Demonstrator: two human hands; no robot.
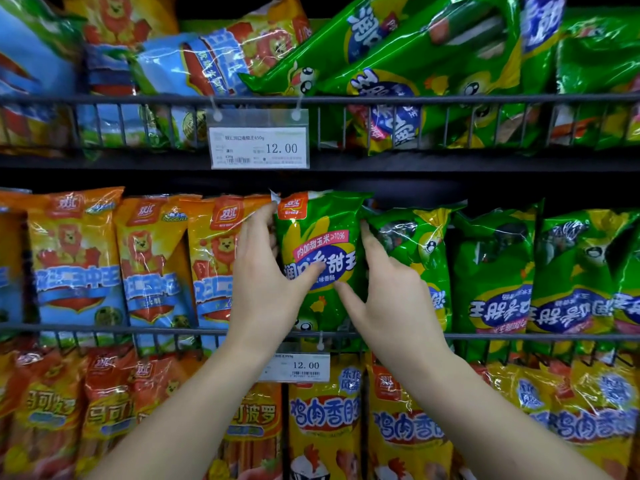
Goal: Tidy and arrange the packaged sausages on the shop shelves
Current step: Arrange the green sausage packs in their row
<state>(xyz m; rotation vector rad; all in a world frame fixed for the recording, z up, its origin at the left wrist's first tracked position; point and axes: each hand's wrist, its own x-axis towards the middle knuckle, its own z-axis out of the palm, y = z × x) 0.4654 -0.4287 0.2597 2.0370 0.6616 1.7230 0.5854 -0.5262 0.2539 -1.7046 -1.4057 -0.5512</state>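
View from the head camera, facing the shop shelves. A green pack point(320, 237) of sausages stands upright at the centre of the middle shelf, behind the wire rail point(104, 329), and is held from both sides.

The left hand point(266, 275), at 9 o'clock of the pack, grips its left edge. The fingers point(261, 220) curl round the edge and the thumb point(311, 273) lies across the printed front.

The right hand point(391, 296), at 4 o'clock, pinches the right edge. Its thumb point(346, 294) presses the front. Its index finger point(369, 240) reaches up towards 12 o'clock in the gap beside the next pack. The remaining fingers are hidden behind the pack.

Both hands are half closed, with thumb and fingers spread apart across the pack.

Orange packs point(152, 265) stand in a row at 9 o'clock, and more green packs point(491, 271) at 3 o'clock, their print upside down. One price label point(259, 147) hangs at 12 o'clock and another point(301, 367) at 6 o'clock. Tumbled packs point(398, 57) lie slanted on the top shelf.
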